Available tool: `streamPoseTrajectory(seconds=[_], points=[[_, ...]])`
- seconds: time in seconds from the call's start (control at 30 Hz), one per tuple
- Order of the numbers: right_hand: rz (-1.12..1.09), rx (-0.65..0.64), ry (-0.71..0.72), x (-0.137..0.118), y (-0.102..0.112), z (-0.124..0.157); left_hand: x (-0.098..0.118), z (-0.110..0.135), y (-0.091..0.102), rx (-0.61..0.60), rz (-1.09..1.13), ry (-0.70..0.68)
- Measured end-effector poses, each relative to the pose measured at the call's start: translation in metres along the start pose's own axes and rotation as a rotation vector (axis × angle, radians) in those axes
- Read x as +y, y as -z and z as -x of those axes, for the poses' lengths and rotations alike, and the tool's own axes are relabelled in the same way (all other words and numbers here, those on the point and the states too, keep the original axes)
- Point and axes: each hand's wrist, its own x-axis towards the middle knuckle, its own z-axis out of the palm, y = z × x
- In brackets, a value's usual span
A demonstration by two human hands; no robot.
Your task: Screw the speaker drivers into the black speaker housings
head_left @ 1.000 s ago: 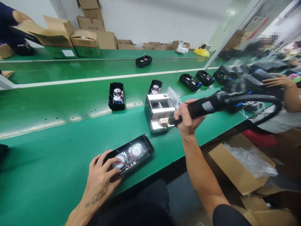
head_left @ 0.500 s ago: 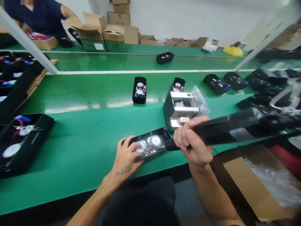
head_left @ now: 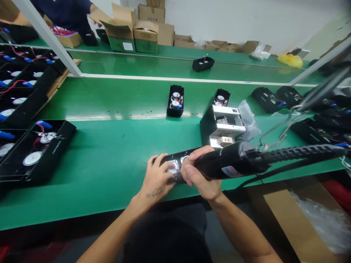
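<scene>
Below me on the green mat, a black speaker housing (head_left: 177, 156) lies with its open side up, showing round white-backed speakers. My left hand (head_left: 157, 179) grips its left end, thumb and fingers on opposite sides. In my right hand (head_left: 201, 174) is a black electric screwdriver (head_left: 231, 160), fingers wrapped round its body. Its tip is hidden behind my hand, over the right part of the housing; I cannot tell if it touches. The screwdriver's rear end hangs from a metal hook (head_left: 278, 133), with a cord running right.
A silver and black box-shaped device (head_left: 229, 128) stands just behind the screwdriver, beside a clear plastic bag (head_left: 249, 122). More speaker housings (head_left: 175, 102) lie ahead, left and right. An open carton (head_left: 290, 226) sits below the right edge. Across the bench, a person's arm reaches near boxes (head_left: 120, 31).
My right hand has brought the screwdriver leftward over the housing, covering its right part. My left hand keeps its grip. The whole view has shifted slightly.
</scene>
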Motion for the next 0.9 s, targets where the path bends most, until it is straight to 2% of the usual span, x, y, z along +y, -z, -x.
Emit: streamPoseTrajectory(seconds=[0.27, 0.43, 0.6, 0.77, 0.9], points=[[0.14, 0.037, 0.044, 0.004, -0.005, -0.001, 0.0, 0.0, 0.003, -0.031, 0.004, 0.007], [0.343, -0.029, 0.096, -0.007, -0.006, 0.001, 0.002, 0.002, 0.001, 0.01, 0.029, -0.002], [0.342, -0.118, 0.058, -0.013, -0.007, 0.007, 0.001, 0.004, -0.001, 0.012, 0.052, 0.013], [0.438, -0.1, 0.123, -0.008, -0.012, 0.011, -0.001, 0.005, -0.003, 0.022, 0.028, -0.011], [0.312, -0.071, 0.184, -0.01, -0.01, 0.003, -0.006, 0.006, -0.005, 0.071, -0.039, -0.057]])
